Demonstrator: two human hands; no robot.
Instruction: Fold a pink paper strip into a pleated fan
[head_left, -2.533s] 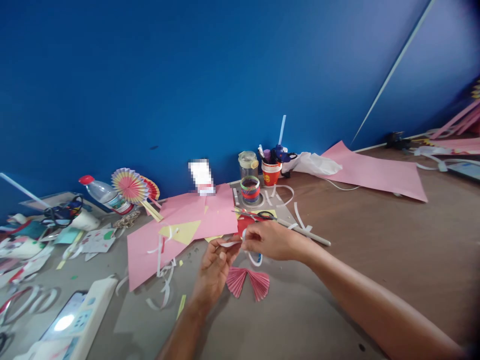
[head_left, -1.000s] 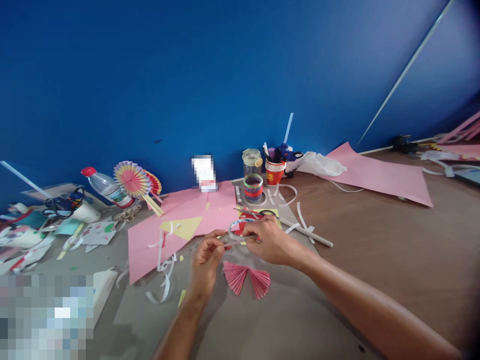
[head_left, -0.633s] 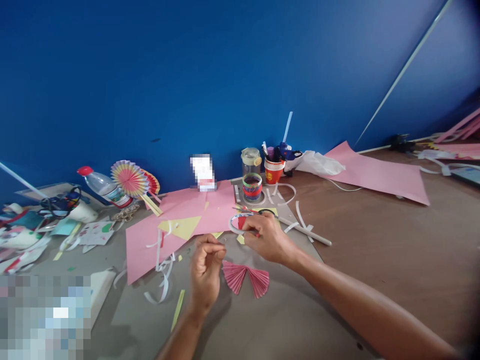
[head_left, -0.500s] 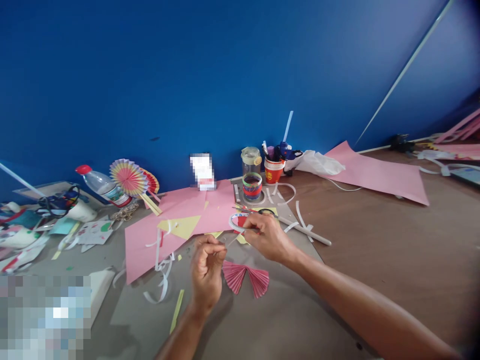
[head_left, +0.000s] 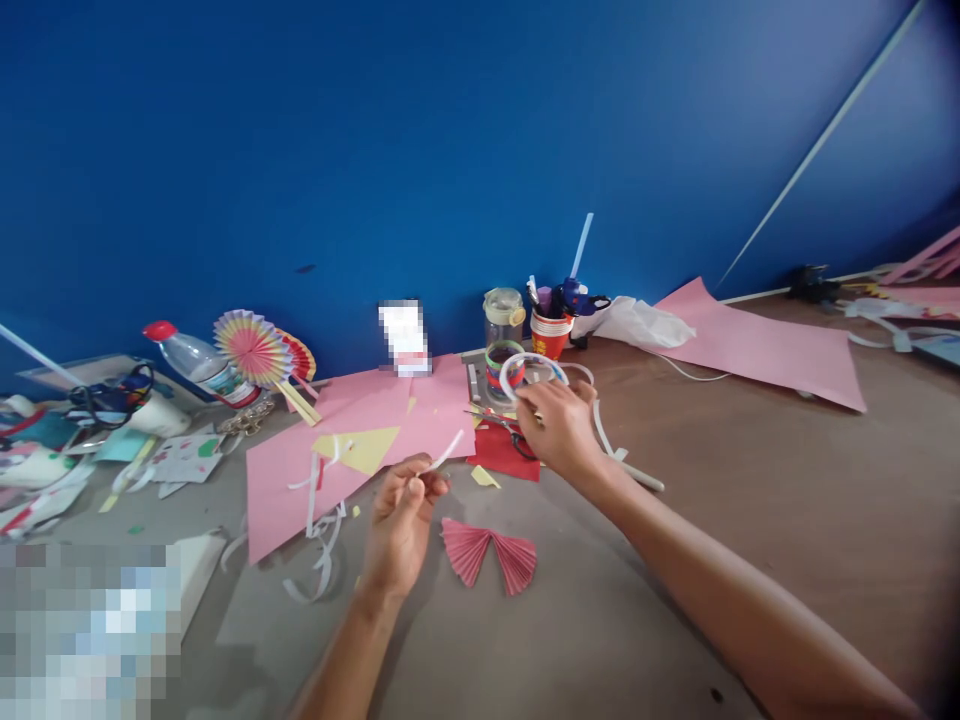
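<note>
Tape ring (head_left: 525,357), right hand (head_left: 561,432); strip (head_left: 451,449), left (head_left: 401,520)

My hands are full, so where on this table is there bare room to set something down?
Widest bare patch: brown table between your right forearm and the big pink sheet. Also grey board below the pink folded bow, between your arms. Crowded: the left side with scraps, and around the cups.
</note>
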